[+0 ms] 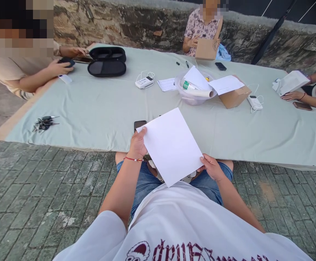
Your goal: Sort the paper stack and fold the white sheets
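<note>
A blank white sheet of paper (173,146) is held at a slant over my lap and the near table edge. My left hand (138,145) pinches its upper left corner, thumb on top. At the right corner, my right hand (211,166) grips the sheet with the thumb above and the fingers partly hidden below. Just beyond my left hand lies a dark phone (140,125), partly covered by the paper.
The cloth-covered table (98,108) bears keys (45,123), a black case (107,68), a white power bank (144,82), a clear bowl (193,99) with a paper roll, and a cardboard box (235,96). Co-workers sit left, opposite and right; the right one handles a white paper bag (294,82).
</note>
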The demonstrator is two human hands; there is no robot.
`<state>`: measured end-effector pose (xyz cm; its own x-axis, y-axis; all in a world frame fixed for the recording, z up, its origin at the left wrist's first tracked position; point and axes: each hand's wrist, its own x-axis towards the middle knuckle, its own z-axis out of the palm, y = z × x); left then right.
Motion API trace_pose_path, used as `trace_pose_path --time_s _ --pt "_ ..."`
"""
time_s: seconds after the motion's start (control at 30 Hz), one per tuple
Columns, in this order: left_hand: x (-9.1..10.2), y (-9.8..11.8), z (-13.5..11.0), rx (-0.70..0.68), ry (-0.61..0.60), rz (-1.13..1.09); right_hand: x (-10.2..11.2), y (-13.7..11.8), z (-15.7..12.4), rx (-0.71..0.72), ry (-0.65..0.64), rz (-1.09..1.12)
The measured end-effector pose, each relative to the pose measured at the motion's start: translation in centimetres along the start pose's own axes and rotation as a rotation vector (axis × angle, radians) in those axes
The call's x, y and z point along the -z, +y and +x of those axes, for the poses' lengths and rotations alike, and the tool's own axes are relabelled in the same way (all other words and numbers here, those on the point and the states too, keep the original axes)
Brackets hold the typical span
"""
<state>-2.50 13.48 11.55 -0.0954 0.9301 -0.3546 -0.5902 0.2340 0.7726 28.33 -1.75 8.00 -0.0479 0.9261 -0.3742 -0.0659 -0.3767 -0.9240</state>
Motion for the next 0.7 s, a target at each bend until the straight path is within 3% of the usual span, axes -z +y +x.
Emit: trace_pose_path --time_s 0.2,0.4,0.7 --pt "1.3 -0.8 1.0 0.013 -0.001 -0.034 0.4 0.6 0.4 -0.032 0.016 0.105" --pt "1.1 -1.2 1.4 -0.007 0.044 -0.001 0.5 1.3 0.2 -0.016 -0.008 0.130" --pt "-1.0 0.7 -0.2 0.017 -0.177 0.096 2.2 -0.2 -0.2 0.070 -0.106 -0.002"
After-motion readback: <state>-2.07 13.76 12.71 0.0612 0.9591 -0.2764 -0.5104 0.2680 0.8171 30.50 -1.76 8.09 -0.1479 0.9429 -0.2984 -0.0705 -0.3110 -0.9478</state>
